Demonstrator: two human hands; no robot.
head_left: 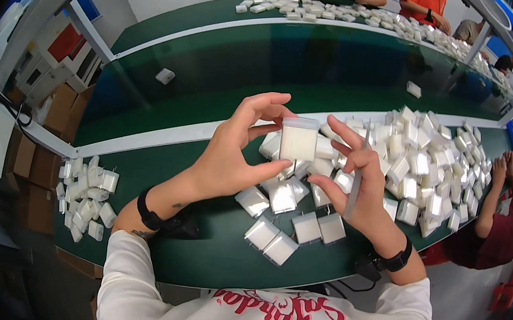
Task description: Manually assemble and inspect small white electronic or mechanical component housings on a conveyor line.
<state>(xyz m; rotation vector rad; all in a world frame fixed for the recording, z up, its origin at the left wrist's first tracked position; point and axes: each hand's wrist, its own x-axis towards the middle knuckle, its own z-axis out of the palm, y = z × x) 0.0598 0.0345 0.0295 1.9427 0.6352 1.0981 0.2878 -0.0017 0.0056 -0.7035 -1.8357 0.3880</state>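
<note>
A: Left hand (225, 156) pinching small clear bag w/ white charger block (298, 141), held up above green counter (196, 248). Right hand (355, 184) just beside, fingers spread, gripping nothing.

B: Could slip, only fingertips on it. Might drop into pile of bagged chargers (419, 172) & get lost.

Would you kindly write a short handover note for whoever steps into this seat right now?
Left hand: pinches a small white block in a clear bag, raised above the table.
Right hand: open beside the bag, a thin strip between its fingers.
Bagged white blocks lie under the hands; a large heap sits to the right, and pronged white adapters far left.
Done or left: cannot tell.
</note>
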